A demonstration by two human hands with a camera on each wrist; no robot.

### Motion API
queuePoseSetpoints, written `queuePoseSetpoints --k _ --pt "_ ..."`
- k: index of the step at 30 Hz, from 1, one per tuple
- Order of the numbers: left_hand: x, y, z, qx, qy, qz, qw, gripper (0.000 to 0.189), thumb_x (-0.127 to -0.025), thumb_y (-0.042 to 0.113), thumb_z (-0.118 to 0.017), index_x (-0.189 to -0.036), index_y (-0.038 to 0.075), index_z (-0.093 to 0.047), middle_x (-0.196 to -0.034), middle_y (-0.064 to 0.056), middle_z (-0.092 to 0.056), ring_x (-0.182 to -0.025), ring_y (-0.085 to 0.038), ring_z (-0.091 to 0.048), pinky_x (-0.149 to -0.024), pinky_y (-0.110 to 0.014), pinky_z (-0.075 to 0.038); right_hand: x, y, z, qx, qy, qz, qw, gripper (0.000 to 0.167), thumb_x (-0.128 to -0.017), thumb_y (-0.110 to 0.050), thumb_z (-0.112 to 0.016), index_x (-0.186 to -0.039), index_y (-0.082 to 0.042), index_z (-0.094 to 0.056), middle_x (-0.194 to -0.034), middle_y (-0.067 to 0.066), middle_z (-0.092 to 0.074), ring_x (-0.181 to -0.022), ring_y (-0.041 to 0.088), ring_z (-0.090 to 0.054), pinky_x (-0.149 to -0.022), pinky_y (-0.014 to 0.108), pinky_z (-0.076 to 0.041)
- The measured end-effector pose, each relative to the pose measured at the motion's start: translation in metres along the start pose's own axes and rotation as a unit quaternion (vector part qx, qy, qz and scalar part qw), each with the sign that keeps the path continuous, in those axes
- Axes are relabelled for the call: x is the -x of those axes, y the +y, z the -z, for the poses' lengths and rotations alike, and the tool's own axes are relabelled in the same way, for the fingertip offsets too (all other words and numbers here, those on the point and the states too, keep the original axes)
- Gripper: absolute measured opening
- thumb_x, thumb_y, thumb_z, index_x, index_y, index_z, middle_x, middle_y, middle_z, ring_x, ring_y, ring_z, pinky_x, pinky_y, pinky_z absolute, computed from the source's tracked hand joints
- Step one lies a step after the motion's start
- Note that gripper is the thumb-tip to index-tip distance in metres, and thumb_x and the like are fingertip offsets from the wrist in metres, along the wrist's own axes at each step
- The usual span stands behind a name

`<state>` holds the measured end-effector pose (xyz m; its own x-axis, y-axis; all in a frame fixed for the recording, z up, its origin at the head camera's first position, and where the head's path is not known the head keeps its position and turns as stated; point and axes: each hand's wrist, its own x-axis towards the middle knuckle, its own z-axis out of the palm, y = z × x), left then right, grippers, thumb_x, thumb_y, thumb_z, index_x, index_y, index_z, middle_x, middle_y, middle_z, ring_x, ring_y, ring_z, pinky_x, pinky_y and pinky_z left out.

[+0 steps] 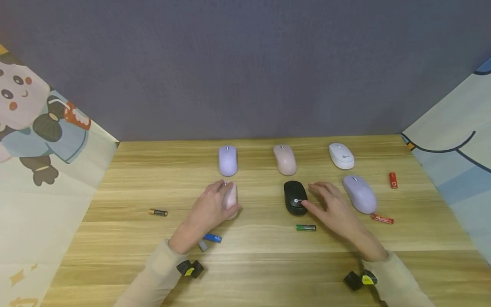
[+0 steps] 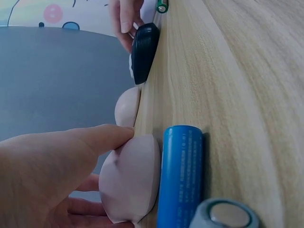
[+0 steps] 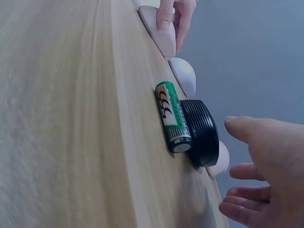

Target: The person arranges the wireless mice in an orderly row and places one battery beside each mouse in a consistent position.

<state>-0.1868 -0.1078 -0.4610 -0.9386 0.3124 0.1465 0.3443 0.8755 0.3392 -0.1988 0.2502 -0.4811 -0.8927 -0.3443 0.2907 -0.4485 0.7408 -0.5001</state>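
Note:
A pale pink computer mouse (image 1: 231, 200) sits under my left hand (image 1: 210, 205), which grips it between the thumb on one side and the fingers on the other. To its right stands a black mouse (image 1: 295, 197) on the tabletop. My right hand (image 1: 333, 208) is spread beside the black mouse, thumb at its right edge and the other fingers off it. In the right wrist view, a green battery (image 3: 172, 116) lies on the near side of the black mouse. A blue battery (image 2: 180, 175) and a grey one (image 2: 228, 214) lie close to the pink mouse.
Along the back stand a lilac mouse (image 1: 228, 160), a second pink mouse (image 1: 285, 160) and a white mouse (image 1: 341, 156). Another lilac mouse (image 1: 359, 194) is right of my right hand, near two red batteries (image 1: 382, 218). A black-and-copper battery (image 1: 158, 212) lies left. A grey panel (image 1: 245, 76) rises behind.

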Motion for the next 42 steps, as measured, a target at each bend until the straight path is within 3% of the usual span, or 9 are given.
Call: queuePoseSetpoints --k 15,20,26,35,37,39,42 --pt "0.001 0.001 0.002 0.003 -0.013 0.013 0.9998 0.073 -0.089 0.044 -0.08 -0.142 -0.001 -0.057 -0.141 -0.032 -0.056 -0.127 -0.048 -0.058 -0.095 -0.057 -0.058 -0.001 0.007 0.02 -0.008 0.04 0.011 0.9991 0.05 -0.09 -0.016 -0.08 -0.133 0.003 -0.062 -0.134 0.025 -0.059 -0.113 0.043 -0.062 -0.091 0.061 -0.055" --pt "0.0 -0.001 0.001 -0.001 -0.008 0.007 0.9999 0.073 -0.089 0.044 -0.08 -0.141 -0.001 -0.058 -0.14 -0.032 -0.057 -0.127 -0.047 -0.059 -0.095 -0.057 -0.059 -0.002 0.01 0.03 -0.001 0.053 0.007 0.9986 0.047 -0.091 -0.018 -0.078 -0.131 0.002 -0.063 -0.132 0.022 -0.061 -0.115 0.041 -0.06 -0.091 0.061 -0.053" --pt "0.0 -0.002 0.0 -0.002 -0.008 0.004 1.0 0.073 -0.088 0.045 -0.08 -0.141 -0.001 -0.058 -0.14 -0.032 -0.057 -0.125 -0.047 -0.06 -0.094 -0.056 -0.059 -0.006 0.017 0.038 0.01 0.095 0.032 0.9949 0.044 -0.088 -0.015 -0.079 -0.126 0.003 -0.066 -0.125 0.022 -0.065 -0.114 0.044 -0.059 -0.092 0.06 -0.049" --pt "0.001 0.0 0.002 0.007 -0.006 0.001 1.0 0.072 -0.088 0.043 -0.081 -0.14 -0.001 -0.059 -0.139 -0.033 -0.057 -0.12 -0.046 -0.062 -0.087 -0.053 -0.062 -0.003 0.025 0.054 -0.015 0.097 -0.015 0.9951 0.041 -0.096 -0.018 -0.074 -0.129 0.003 -0.064 -0.132 0.026 -0.058 -0.123 0.05 -0.052 -0.097 0.069 -0.044" --pt "0.0 0.0 0.002 0.006 -0.006 -0.001 1.0 0.072 -0.088 0.043 -0.082 -0.139 -0.001 -0.059 -0.138 -0.033 -0.057 -0.12 -0.046 -0.062 -0.087 -0.053 -0.062 -0.002 0.029 0.057 -0.012 0.105 -0.016 0.9943 0.04 -0.095 -0.017 -0.074 -0.128 0.004 -0.065 -0.131 0.026 -0.059 -0.122 0.049 -0.053 -0.099 0.063 -0.046" --pt "0.0 -0.001 0.002 0.006 -0.006 -0.002 1.0 0.072 -0.088 0.043 -0.082 -0.139 -0.002 -0.059 -0.138 -0.034 -0.057 -0.119 -0.046 -0.063 -0.088 -0.053 -0.062 -0.002 0.035 0.06 -0.01 0.111 -0.018 0.9936 0.038 -0.095 -0.016 -0.074 -0.126 0.004 -0.066 -0.13 0.026 -0.06 -0.121 0.048 -0.054 -0.101 0.046 -0.048" --pt "0.0 -0.001 0.0 0.005 -0.007 -0.003 1.0 0.073 -0.088 0.043 -0.082 -0.139 -0.003 -0.058 -0.137 -0.034 -0.058 -0.117 -0.046 -0.064 -0.088 -0.052 -0.062 -0.002 0.047 0.062 -0.006 0.124 -0.012 0.9922 0.035 -0.095 -0.013 -0.074 -0.124 0.004 -0.067 -0.126 0.026 -0.062 -0.114 0.045 -0.057 -0.091 0.021 -0.041"
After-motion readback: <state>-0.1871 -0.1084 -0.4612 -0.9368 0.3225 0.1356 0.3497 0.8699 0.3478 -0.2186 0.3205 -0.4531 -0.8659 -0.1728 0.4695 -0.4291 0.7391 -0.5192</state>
